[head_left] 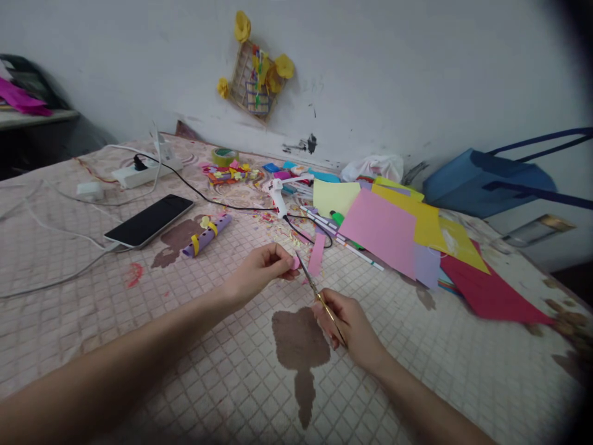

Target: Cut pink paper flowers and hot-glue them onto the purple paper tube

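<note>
Between the fingertips of my left hand is a small pink paper piece. My right hand is closed around the gold handles of a pair of scissors, whose blades point up and left. The blade tips lie right beside the pink piece; whether they touch it I cannot tell. Just beyond them a pink paper strip lies on the table. To the left rests a purple paper roll with dark dots, yellow bands and a pale yellow flower.
A white glue gun with a black cable stands among paper scraps. Coloured sheets are piled at right, near a blue bag. A phone, power strip and tape roll occupy the left and back.
</note>
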`<action>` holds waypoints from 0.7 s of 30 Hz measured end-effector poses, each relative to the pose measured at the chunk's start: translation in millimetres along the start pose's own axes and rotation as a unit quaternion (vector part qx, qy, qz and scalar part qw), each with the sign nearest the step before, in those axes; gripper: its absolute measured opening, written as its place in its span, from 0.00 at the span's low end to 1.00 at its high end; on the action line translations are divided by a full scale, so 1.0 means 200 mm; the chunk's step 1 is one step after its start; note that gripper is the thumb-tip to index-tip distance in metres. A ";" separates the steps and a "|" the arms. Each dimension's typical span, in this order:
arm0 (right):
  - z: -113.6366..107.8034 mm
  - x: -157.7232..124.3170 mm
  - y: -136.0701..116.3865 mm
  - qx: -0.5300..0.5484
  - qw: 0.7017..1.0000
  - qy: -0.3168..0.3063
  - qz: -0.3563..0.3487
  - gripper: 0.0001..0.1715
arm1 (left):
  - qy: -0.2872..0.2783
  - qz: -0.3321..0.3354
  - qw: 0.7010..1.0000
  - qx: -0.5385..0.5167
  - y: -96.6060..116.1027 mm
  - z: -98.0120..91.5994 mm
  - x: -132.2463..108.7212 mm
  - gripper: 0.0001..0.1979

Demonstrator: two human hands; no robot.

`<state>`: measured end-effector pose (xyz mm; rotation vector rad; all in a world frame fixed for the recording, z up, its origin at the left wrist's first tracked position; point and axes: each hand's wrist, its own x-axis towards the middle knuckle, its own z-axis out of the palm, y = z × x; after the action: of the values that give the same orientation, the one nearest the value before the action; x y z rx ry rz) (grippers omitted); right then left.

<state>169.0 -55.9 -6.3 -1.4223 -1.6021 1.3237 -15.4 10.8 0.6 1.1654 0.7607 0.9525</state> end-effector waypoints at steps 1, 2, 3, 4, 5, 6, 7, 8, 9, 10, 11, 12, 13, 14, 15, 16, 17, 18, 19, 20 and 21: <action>0.00 0.00 0.00 0.023 1.000 -0.001 0.009 0.22 | 0.000 -0.005 1.000 0.002 0.00 0.00 0.00 0.09; 0.00 0.00 0.00 0.044 0.999 -0.002 0.017 0.23 | -0.002 -0.009 1.000 0.006 0.00 0.01 0.00 0.09; 0.00 0.01 0.00 0.062 0.998 -0.002 0.022 0.23 | -0.004 -0.012 1.000 0.009 0.01 0.01 -0.01 0.09; 0.00 0.01 0.00 0.075 0.997 -0.004 0.022 0.23 | -0.007 -0.014 1.000 0.013 0.01 0.02 -0.01 0.09; 0.00 0.00 0.00 0.085 0.996 -0.006 0.021 0.23 | -0.012 -0.015 1.000 0.015 0.01 0.02 -0.02 0.09; -0.01 0.00 -0.01 0.092 0.996 -0.011 0.017 0.23 | -0.016 -0.015 1.000 0.018 0.01 0.03 -0.02 0.09; -0.01 0.00 -0.01 0.099 0.995 -0.017 0.009 0.22 | -0.020 -0.016 0.999 0.021 0.02 0.03 -0.03 0.09; -0.01 0.00 -0.01 0.105 0.994 -0.023 0.000 0.22 | -0.025 -0.018 0.999 0.026 0.02 0.04 -0.03 0.09; -0.02 -0.01 -0.02 0.110 0.994 -0.029 -0.006 0.21 | -0.029 -0.019 0.999 0.032 0.03 0.04 -0.03 0.09; -0.02 -0.01 -0.02 0.113 0.993 -0.034 -0.011 0.21 | -0.034 -0.019 0.998 0.039 0.03 0.04 -0.03 0.09; -0.02 -0.01 -0.03 0.115 0.993 -0.036 -0.015 0.21 | -0.038 -0.018 0.998 0.046 0.03 0.04 -0.04 0.09; -0.01 -0.01 -0.03 0.114 0.993 -0.038 -0.016 0.21 | -0.042 -0.016 0.998 0.052 0.03 0.04 -0.04 0.09; -0.01 -0.01 -0.03 0.112 0.993 -0.040 -0.016 0.21 | -0.046 -0.013 0.997 0.056 0.03 0.04 -0.04 0.09; -0.01 -0.01 -0.02 0.111 0.993 -0.040 -0.014 0.21 | -0.049 -0.009 0.997 0.059 0.03 0.04 -0.04 0.09; -0.01 -0.01 -0.02 0.111 0.993 -0.041 -0.013 0.22 | -0.051 -0.006 0.997 0.063 0.03 0.04 -0.04 0.09; -0.01 -0.01 -0.02 0.113 0.993 -0.040 -0.013 0.22 | -0.052 -0.004 0.996 0.066 0.02 0.04 -0.04 0.09; -0.01 -0.01 -0.02 0.116 0.992 -0.039 -0.014 0.22 | -0.053 -0.004 0.996 0.070 0.02 0.04 -0.04 0.09; -0.01 -0.01 -0.01 0.120 0.992 -0.037 -0.016 0.21 | -0.054 -0.003 0.996 0.074 0.02 0.04 -0.04 0.09; -0.01 0.00 -0.01 0.123 0.992 -0.033 -0.019 0.21 | -0.056 -0.003 0.995 0.078 0.02 0.04 -0.04 0.10; -0.01 0.00 -0.01 0.125 0.991 -0.030 -0.021 0.20 | -0.061 -0.004 0.995 0.082 0.02 0.04 -0.04 0.10; -0.01 0.00 -0.01 0.125 0.992 -0.026 -0.023 0.19 | -0.068 -0.004 0.994 0.087 0.02 0.04 -0.04 0.10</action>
<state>169.5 -55.3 -3.0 -1.2022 -1.4346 1.4866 -11.8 0.5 6.0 1.3635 0.7498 0.8028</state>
